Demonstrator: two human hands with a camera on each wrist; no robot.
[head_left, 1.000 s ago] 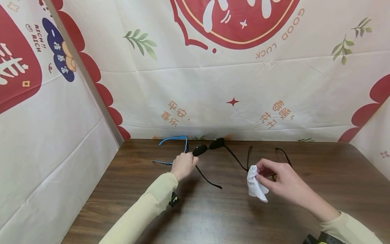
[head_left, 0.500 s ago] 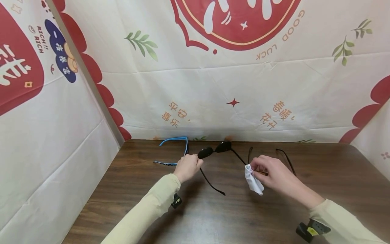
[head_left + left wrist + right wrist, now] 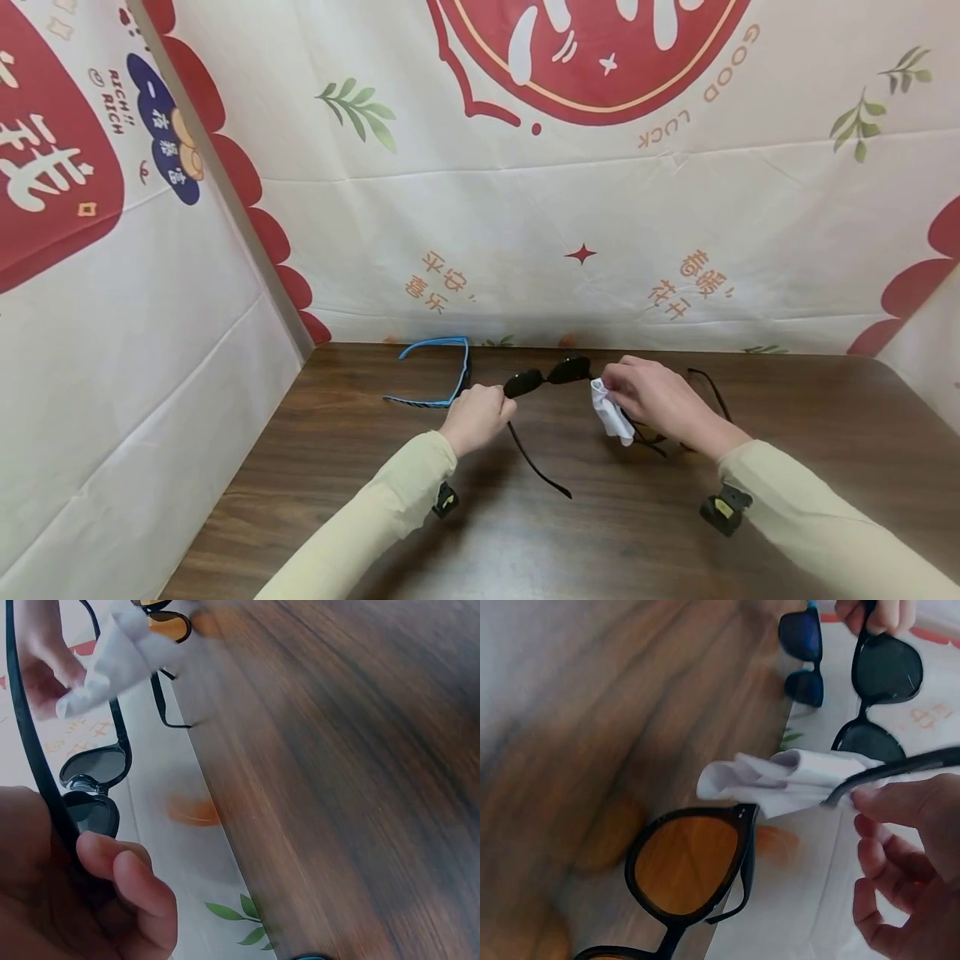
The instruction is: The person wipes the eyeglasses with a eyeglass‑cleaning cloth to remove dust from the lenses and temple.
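Observation:
In the head view my left hand (image 3: 477, 417) grips a pair of black sunglasses (image 3: 568, 369) by one hinge end, lenses raised above the table. One temple hangs down below that hand. With thumb and fingers, my right hand (image 3: 660, 400) pinches a white cloth (image 3: 612, 414) against the other temple, near the lenses. Seen from the right wrist, the cloth (image 3: 780, 780) bunches beside the thumb, and a dark temple (image 3: 900, 771) crosses in front of it. The left wrist view shows the left fingers (image 3: 142, 885) curled at the frame beside the dark lenses (image 3: 97, 765).
Blue-framed sunglasses (image 3: 461, 372) lie on the wooden table (image 3: 570, 550) just beyond the left hand. Black glasses with orange lenses (image 3: 686, 862) lie under the right hand, partly hidden from the head. A printed white curtain (image 3: 480, 208) hangs behind the table's back edge.
My right hand has moved left and away from me along the temple with the cloth, closer to the lenses. My left hand and the sunglasses have shifted slightly right.

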